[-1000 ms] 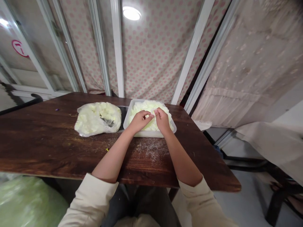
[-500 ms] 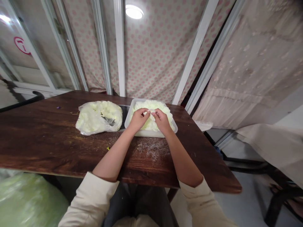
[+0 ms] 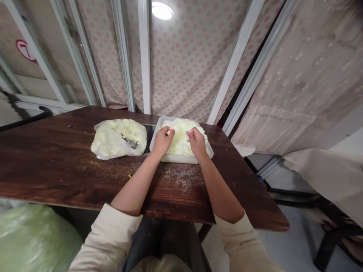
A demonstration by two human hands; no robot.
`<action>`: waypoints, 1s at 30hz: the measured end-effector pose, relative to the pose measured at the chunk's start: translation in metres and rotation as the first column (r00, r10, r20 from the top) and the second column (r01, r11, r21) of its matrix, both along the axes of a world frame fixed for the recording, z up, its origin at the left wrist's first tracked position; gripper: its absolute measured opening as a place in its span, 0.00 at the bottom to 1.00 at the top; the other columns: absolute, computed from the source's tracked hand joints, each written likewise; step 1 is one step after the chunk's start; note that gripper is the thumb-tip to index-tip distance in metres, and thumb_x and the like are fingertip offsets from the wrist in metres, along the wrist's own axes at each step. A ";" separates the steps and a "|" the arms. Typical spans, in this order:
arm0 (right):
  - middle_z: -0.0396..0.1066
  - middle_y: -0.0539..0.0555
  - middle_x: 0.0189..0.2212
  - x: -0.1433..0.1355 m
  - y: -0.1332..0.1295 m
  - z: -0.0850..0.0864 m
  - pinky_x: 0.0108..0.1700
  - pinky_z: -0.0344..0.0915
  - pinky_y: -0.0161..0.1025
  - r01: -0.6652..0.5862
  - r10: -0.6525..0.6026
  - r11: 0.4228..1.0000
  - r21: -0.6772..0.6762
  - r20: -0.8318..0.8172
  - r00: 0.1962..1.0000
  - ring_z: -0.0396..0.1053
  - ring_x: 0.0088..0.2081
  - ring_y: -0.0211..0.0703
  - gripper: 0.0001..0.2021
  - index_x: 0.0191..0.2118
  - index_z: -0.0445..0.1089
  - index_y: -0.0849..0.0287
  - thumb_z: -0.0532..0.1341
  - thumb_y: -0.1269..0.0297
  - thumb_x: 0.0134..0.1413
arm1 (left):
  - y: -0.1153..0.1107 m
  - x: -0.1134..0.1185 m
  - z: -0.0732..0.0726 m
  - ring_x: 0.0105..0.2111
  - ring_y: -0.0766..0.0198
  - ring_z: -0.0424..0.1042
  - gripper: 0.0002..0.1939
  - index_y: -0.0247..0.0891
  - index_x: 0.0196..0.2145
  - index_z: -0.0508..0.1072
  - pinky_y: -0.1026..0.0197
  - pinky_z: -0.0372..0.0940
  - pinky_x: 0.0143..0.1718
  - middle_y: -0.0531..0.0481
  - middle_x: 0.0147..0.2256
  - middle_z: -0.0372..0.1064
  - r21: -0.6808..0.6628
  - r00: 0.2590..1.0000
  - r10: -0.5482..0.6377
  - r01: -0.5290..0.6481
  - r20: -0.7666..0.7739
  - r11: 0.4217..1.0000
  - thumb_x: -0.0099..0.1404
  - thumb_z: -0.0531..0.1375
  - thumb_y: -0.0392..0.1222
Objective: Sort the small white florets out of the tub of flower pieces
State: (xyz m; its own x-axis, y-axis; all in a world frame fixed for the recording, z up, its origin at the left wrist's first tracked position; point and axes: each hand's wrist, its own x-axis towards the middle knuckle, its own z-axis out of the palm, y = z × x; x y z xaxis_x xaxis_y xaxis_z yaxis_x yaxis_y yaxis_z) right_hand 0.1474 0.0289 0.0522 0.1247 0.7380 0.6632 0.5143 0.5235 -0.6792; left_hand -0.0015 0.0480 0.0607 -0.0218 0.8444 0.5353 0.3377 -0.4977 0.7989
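Note:
A white plastic tub (image 3: pixel 179 158) stands on the table, heaped with thin, pale green-white petal-like pieces (image 3: pixel 181 138). Over the left part of the heap is my left hand (image 3: pixel 164 140), its thumb and finger pinched together. My right hand (image 3: pixel 196 141) is above the right part, fingers curled and thumb against the forefinger. A gap separates the two hands. Anything between the fingertips is too small to make out. To the left of the tub lies a clear plastic bag (image 3: pixel 118 139) filled with similar pale pieces, with an opening at its right side.
Beneath both forearms is a dark brown wooden table (image 3: pixel 70 170), with white specks scattered near its front edge. A dark flat object (image 3: pixel 150 132) lies between bag and tub. A large bag of pale green material (image 3: pixel 36 238) sits at lower left. Glass panels and a dotted curtain (image 3: pixel 193 56) stand behind.
My hands were together over the tub, with a small whitish piece at the fingertips. They have moved apart, left and right, and that piece no longer shows between them.

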 end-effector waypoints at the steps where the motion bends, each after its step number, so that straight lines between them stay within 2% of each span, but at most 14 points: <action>1: 0.49 0.44 0.17 0.000 -0.001 0.001 0.25 0.54 0.33 0.026 -0.026 1.000 0.018 0.027 0.999 0.51 0.21 0.33 0.16 0.22 0.50 0.56 0.51 0.54 0.56 | 0.000 0.000 0.000 0.20 0.69 0.52 0.10 0.37 0.22 0.60 0.64 0.49 0.25 0.57 0.18 0.50 -0.001 1.000 -0.005 0.005 -0.014 1.000 0.59 0.54 0.42; 5: 0.47 0.45 0.16 -0.001 -0.007 0.005 0.25 0.48 0.35 0.093 -0.098 0.993 0.071 0.068 0.993 0.48 0.21 0.34 0.19 0.20 0.48 0.56 0.49 0.53 0.58 | 0.000 0.000 -0.001 0.21 0.69 0.54 0.09 0.37 0.24 0.62 0.64 0.50 0.26 0.56 0.20 0.54 0.025 1.000 -0.014 0.015 -0.023 1.000 0.59 0.54 0.43; 10: 0.43 0.45 0.15 -0.003 -0.010 0.007 0.24 0.45 0.35 0.166 -0.168 0.984 0.060 0.035 0.985 0.46 0.20 0.33 0.22 0.17 0.46 0.57 0.52 0.52 0.55 | -0.002 0.000 -0.001 0.21 0.69 0.54 0.13 0.37 0.21 0.60 0.64 0.50 0.26 0.55 0.20 0.55 0.055 0.998 -0.043 0.046 -0.046 0.997 0.60 0.53 0.45; 13: 0.50 0.45 0.16 -0.003 -0.007 0.005 0.25 0.50 0.34 0.184 -0.186 0.980 0.082 0.022 0.982 0.51 0.21 0.34 0.18 0.19 0.54 0.57 0.55 0.53 0.53 | -0.001 0.000 -0.001 0.22 0.69 0.54 0.13 0.37 0.21 0.60 0.64 0.50 0.26 0.55 0.20 0.55 0.056 0.998 -0.024 0.028 -0.066 0.998 0.61 0.53 0.45; 16: 0.64 0.48 0.23 -0.003 -0.004 0.003 0.30 0.57 0.35 0.141 -0.145 0.987 0.081 0.049 0.988 0.61 0.25 0.37 0.10 0.29 0.64 0.58 0.56 0.56 0.52 | -0.001 0.000 -0.001 0.21 0.69 0.53 0.15 0.37 0.20 0.57 0.64 0.48 0.25 0.56 0.19 0.52 0.067 0.997 -0.022 0.027 -0.074 0.997 0.62 0.51 0.45; 19: 0.72 0.53 0.32 -0.003 -0.004 0.002 0.37 0.61 0.37 0.070 -0.077 0.995 0.070 0.104 0.992 0.68 0.33 0.41 0.09 0.38 0.68 0.57 0.54 0.61 0.54 | -0.002 0.000 0.000 0.20 0.69 0.50 0.18 0.38 0.18 0.52 0.63 0.46 0.24 0.56 0.18 0.47 0.088 0.997 -0.038 0.045 -0.070 0.995 0.63 0.49 0.46; 21: 0.73 0.53 0.35 -0.004 -0.005 0.002 0.40 0.62 0.39 0.061 -0.073 0.995 0.076 0.169 0.983 0.69 0.35 0.43 0.09 0.38 0.69 0.56 0.53 0.63 0.54 | -0.003 0.000 0.000 0.20 0.69 0.50 0.19 0.38 0.18 0.52 0.63 0.45 0.23 0.56 0.17 0.46 0.085 0.996 -0.045 0.051 -0.071 0.995 0.63 0.49 0.47; 26: 0.73 0.53 0.29 -0.006 -0.009 0.004 0.38 0.59 0.40 0.169 -0.185 0.983 0.078 0.300 0.936 0.69 0.32 0.44 0.08 0.30 0.68 0.57 0.53 0.63 0.55 | -0.002 0.000 -0.002 0.20 0.69 0.52 0.17 0.37 0.18 0.59 0.63 0.47 0.24 0.56 0.17 0.51 0.039 0.993 -0.090 0.093 -0.077 0.995 0.62 0.51 0.47; 30: 0.68 0.51 0.21 -0.008 -0.010 0.005 0.34 0.56 0.38 0.212 -0.229 0.973 0.086 0.344 0.911 0.65 0.26 0.42 0.10 0.27 0.63 0.56 0.52 0.61 0.57 | 0.002 0.000 -0.005 0.20 0.69 0.54 0.13 0.36 0.20 0.63 0.64 0.49 0.25 0.56 0.18 0.54 0.014 0.993 -0.082 0.084 -0.091 0.996 0.59 0.54 0.44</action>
